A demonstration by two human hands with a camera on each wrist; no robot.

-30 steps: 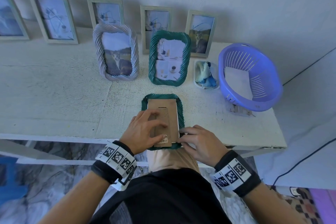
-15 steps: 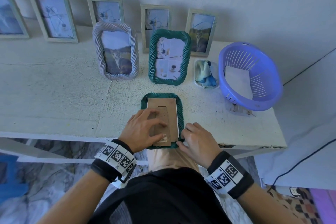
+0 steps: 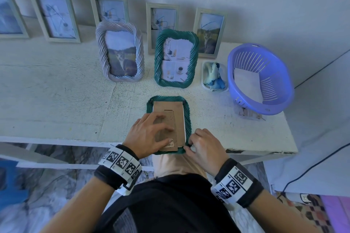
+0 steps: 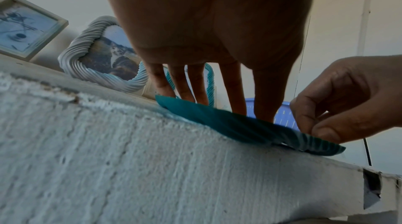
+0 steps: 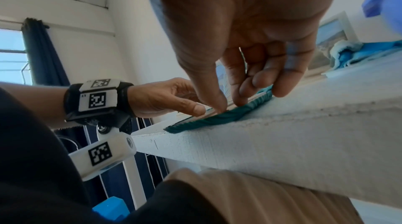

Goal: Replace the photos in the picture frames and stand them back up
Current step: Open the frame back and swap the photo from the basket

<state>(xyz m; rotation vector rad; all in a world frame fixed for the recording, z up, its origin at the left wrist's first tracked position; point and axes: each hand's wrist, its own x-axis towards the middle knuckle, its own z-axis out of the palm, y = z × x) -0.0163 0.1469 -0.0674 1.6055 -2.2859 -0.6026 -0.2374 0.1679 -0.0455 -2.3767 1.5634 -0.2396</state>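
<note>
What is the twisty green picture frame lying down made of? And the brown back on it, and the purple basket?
The lying green frame looks like moulded plastic or resin: even matte teal with rope-like ridges. I cannot tell which. Its brown backing looks like cardboard or fibreboard: flat, dull and speckled. The purple basket looks like plastic: smooth, slightly shiny, with slotted sides.

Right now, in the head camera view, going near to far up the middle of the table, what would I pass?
Left hand pressing the cardboard backing of the face-down green frame → standing green frame → pale frame against the wall.
</note>
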